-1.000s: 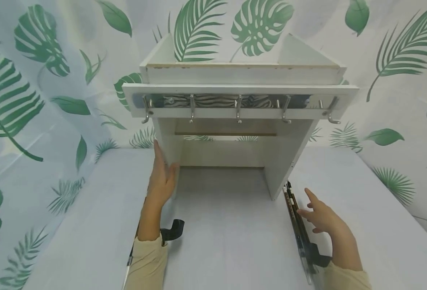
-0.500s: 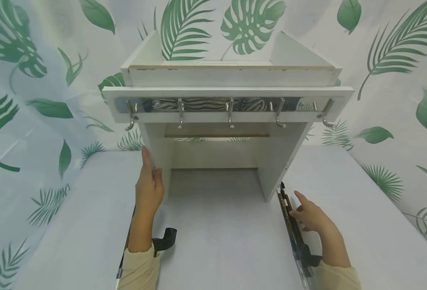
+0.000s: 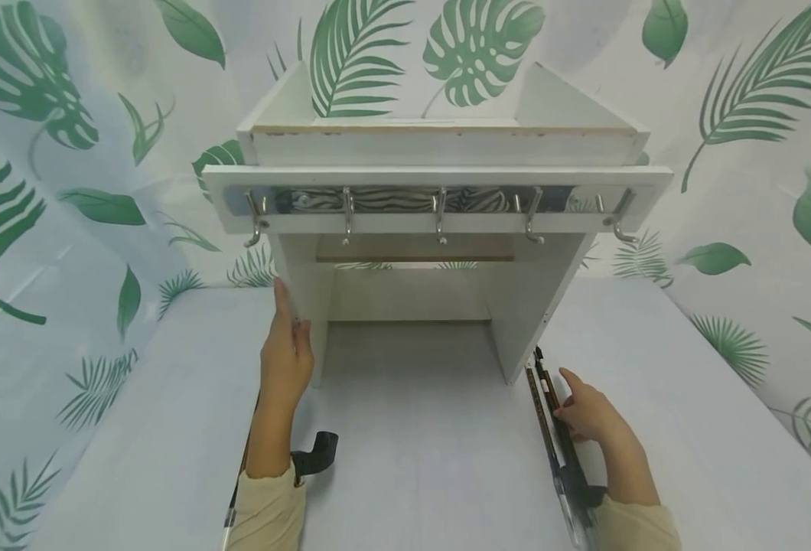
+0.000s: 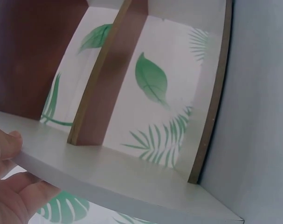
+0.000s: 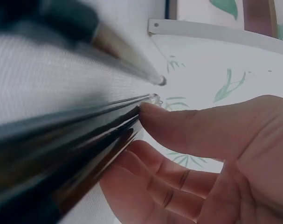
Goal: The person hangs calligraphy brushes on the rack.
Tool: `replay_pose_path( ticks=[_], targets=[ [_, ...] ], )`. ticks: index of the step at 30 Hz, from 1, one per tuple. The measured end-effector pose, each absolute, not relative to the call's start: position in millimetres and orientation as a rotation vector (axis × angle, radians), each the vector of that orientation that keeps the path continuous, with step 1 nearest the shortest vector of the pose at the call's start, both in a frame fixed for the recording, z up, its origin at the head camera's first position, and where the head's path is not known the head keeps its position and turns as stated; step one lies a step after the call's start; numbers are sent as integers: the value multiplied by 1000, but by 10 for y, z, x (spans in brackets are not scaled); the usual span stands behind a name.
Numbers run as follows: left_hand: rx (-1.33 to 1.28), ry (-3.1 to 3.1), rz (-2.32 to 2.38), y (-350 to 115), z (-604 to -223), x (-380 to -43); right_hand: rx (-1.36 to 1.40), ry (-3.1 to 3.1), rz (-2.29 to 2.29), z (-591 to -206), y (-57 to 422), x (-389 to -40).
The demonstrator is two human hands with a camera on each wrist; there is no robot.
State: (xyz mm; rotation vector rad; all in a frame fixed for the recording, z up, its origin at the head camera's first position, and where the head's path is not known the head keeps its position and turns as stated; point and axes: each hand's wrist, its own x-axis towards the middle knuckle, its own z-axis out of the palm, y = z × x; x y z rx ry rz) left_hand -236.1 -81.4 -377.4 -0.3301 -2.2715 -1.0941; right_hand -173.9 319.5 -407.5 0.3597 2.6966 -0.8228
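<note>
The left hand (image 3: 285, 358) lies flat, fingers straight, against the white shelf unit's (image 3: 440, 229) left side panel. The right hand (image 3: 587, 413), fingers relaxed, touches the bundle of dark rods (image 3: 550, 417) on the counter (image 3: 419, 444).

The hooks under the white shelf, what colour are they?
Shiny silver metal. The hooks hang in a row on the white shelf, clearest in the head view.

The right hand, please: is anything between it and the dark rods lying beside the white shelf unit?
Nothing visible. The right hand already touches the dark rods, which lie on the table by the white shelf unit.
</note>
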Motion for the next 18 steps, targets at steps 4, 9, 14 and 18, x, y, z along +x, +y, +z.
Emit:
replay_pose_path(
  ticks=[4,9,14,18],
  targets=[
    [-331,-2268,-1089,-812,-3767,-2355,374,2693,-841,-4079,3193,-1730],
    [-321,-2276,-1094,-812,-3773,-2352,395,2684,-844,-4071,3180,-1742],
    [-320,-2284,-1110,-810,-3771,-2353,398,2671,-828,-4065,3151,-1743],
    [-308,-2306,-1133,-814,-3766,-2349,394,2678,-808,-4063,3123,-1735]
  ],
)
